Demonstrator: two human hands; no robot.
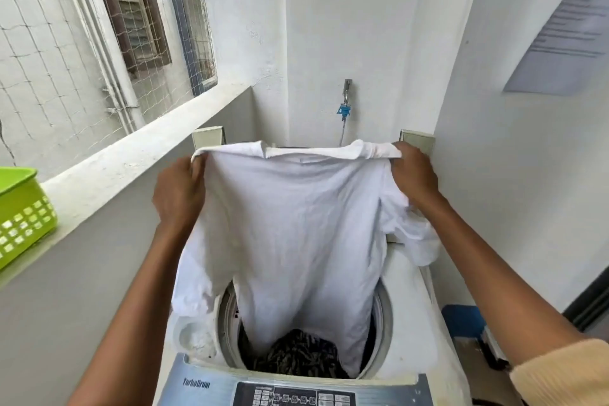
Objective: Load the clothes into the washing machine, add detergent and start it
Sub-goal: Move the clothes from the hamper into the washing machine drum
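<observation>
A person is holding a white shirt [296, 224] spread over an open top-loading washer [408, 323]. The left hand [179, 194] and right hand [413, 171] are each pinching a shoulder; the hem is dangling into the drum above dark clothes [300, 356]. Loading seems underway. Next, both hands would likely be releasing it.

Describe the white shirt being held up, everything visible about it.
The white shirt is plain, thin, slightly creased fabric. It hangs spread open, pinched at its top edge by the left hand and the right hand. Its lower end dips into the washing machine drum, beside dark patterned clothes. One sleeve droops on each side.
</observation>
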